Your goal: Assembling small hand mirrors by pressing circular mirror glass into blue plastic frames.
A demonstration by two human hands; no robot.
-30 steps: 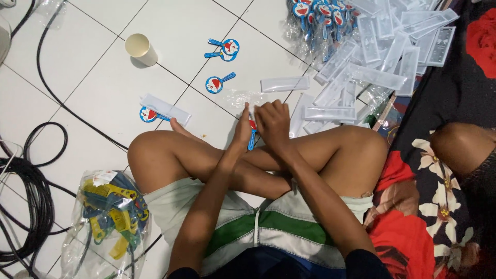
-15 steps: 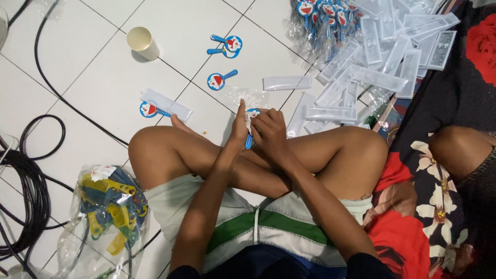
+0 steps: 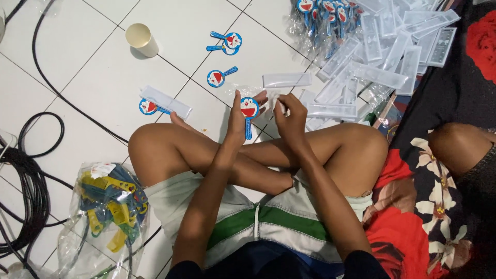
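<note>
I sit cross-legged on white tiles. My left hand (image 3: 238, 123) holds a small blue paddle-shaped toy with a round cartoon face (image 3: 249, 111), face up, handle pointing toward me. My right hand (image 3: 290, 119) pinches a clear plastic sleeve (image 3: 275, 101) just right of the toy, near its head. Similar toys lie on the floor: a pair (image 3: 227, 42), a single one (image 3: 218, 77), and one part-way under a clear sleeve (image 3: 164, 102).
A heap of clear sleeves (image 3: 372, 57) and a bag of toys (image 3: 318, 15) lie at the upper right. A paper cup (image 3: 140, 39) stands upper left. Black cables (image 3: 23, 170) run along the left. A plastic bag of yellow and blue pieces (image 3: 108, 206) sits by my left knee. Another person's knee (image 3: 457, 147) is at right.
My hands were pressed together over my shins around the toy. They have separated, the left now showing the toy face up, the right holding the sleeve.
</note>
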